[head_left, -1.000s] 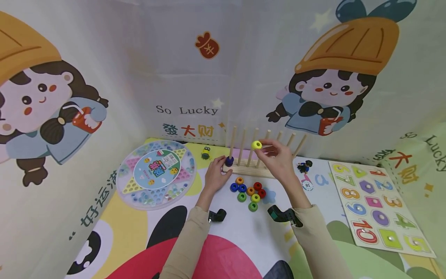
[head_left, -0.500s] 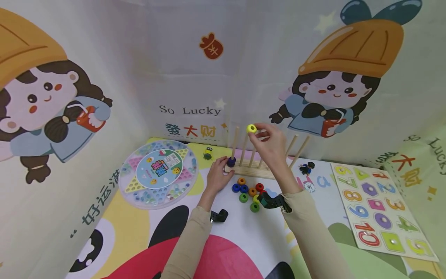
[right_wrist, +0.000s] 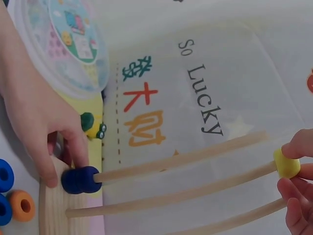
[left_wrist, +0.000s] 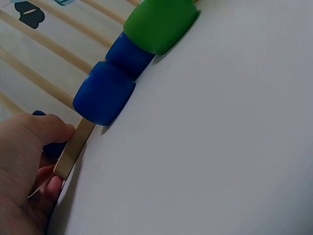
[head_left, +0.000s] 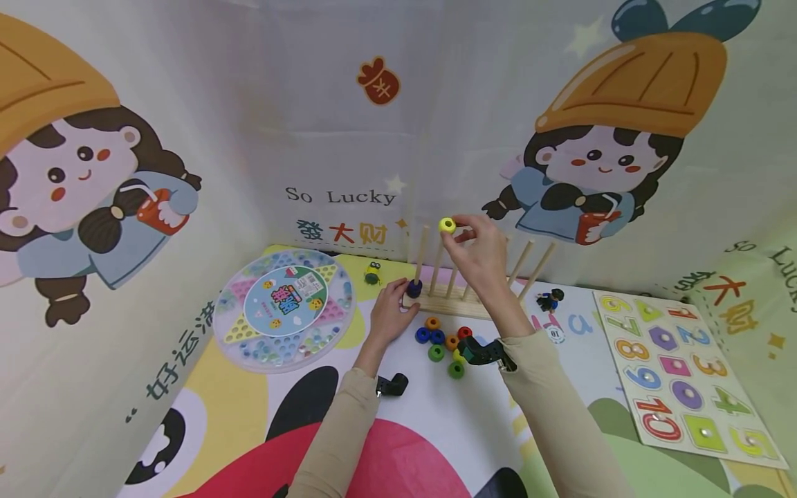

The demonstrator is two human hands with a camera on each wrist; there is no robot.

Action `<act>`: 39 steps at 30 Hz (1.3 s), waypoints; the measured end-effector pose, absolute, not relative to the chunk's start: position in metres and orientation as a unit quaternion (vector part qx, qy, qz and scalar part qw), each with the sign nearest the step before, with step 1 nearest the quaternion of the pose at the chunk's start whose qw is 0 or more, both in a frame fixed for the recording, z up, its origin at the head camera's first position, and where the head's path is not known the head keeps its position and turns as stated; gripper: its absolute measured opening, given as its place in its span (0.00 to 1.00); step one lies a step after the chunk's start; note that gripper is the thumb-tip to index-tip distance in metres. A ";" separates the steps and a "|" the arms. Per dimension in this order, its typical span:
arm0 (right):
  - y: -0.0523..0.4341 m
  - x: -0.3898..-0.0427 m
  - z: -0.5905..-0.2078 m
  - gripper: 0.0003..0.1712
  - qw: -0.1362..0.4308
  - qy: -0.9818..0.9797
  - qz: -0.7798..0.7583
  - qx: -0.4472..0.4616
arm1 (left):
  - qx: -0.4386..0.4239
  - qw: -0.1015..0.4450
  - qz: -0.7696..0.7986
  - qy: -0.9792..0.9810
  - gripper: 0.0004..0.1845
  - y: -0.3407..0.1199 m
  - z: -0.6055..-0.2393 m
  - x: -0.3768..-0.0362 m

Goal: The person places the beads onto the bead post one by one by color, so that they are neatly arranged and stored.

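Tabletop [head_left: 436, 411]: printed surface, white beneath the work.
Loose beads [head_left: 436, 353]: clustered in front of the wooden base [head_left: 448, 306].
Left hand [head_left: 392, 318]: thumb and fingers clamped on the base's left end, beside blue beads [head_left: 414, 289] on the leftmost peg [head_left: 421, 249].
Right hand [head_left: 482, 252]: raised, well apart from the left, pinching the yellow bead [head_left: 447, 225].
Yellow bead: at the second peg's [right_wrist: 195, 190] tip, higher than the left hand; whether threaded, cannot tell.
Backdrop [head_left: 311, 138]: printed cloth behind the pegs.
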State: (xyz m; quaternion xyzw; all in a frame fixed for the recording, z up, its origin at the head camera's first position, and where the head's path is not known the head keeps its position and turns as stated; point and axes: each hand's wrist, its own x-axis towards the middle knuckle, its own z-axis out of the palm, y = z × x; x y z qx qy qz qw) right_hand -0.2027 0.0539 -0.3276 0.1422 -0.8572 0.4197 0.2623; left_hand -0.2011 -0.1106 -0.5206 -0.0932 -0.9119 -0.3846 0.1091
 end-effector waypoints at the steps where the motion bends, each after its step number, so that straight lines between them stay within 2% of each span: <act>1: 0.054 -0.203 -0.327 0.14 0.263 -0.858 0.418 0.143 | -0.093 0.110 -0.384 -0.912 0.30 -0.110 -0.520 -0.201; 9: 0.056 -0.201 -0.326 0.17 0.267 -0.858 0.417 0.136 | -0.093 0.109 -0.386 -0.911 0.30 -0.108 -0.517 -0.200; 17: 0.068 -0.195 -0.326 0.18 0.272 -0.831 0.456 0.167 | -0.094 0.113 -0.375 -0.915 0.30 -0.107 -0.517 -0.202; 26: 0.085 -0.180 -0.337 0.16 0.244 -0.822 0.485 0.171 | -0.080 0.097 -0.377 -0.918 0.32 -0.109 -0.521 -0.202; 39: 0.111 -0.160 -0.371 0.17 0.206 -0.847 0.476 0.112 | -0.079 0.093 -0.380 -0.917 0.31 -0.109 -0.519 -0.201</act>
